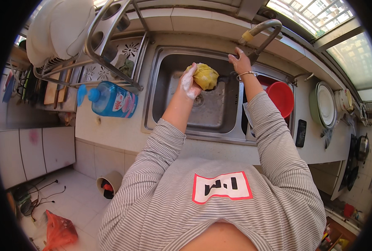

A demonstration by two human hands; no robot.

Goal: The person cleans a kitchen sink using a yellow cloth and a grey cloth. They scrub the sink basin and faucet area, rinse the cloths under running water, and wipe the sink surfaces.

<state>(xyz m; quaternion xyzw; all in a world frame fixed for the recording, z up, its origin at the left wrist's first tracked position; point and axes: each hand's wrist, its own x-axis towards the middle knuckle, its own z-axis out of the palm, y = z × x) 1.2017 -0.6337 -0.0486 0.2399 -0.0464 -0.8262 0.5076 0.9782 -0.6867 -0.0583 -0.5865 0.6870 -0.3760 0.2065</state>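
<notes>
Over the left basin of the stainless steel sink (223,120), my left hand (189,82) grips a bunched yellow cloth (206,76). White suds cover that hand down to the wrist. My right hand (241,61) is raised beside the faucet (269,25), just below its spout, with foam on the fingertips. The fingers there are spread, and I see nothing held in them. A bracelet (248,73) circles the right wrist. Whether this hand touches the faucet's base cannot be made out. No water stream shows at the spout.
A red plastic basin (280,99) sits in the right sink bowl. Left of the sink lies a blue bottle of dish soap (113,99), near a metal dish rack (110,66) with white plates (62,29). A black phone (301,133) and stacked basins (325,105) rest on the right counter.
</notes>
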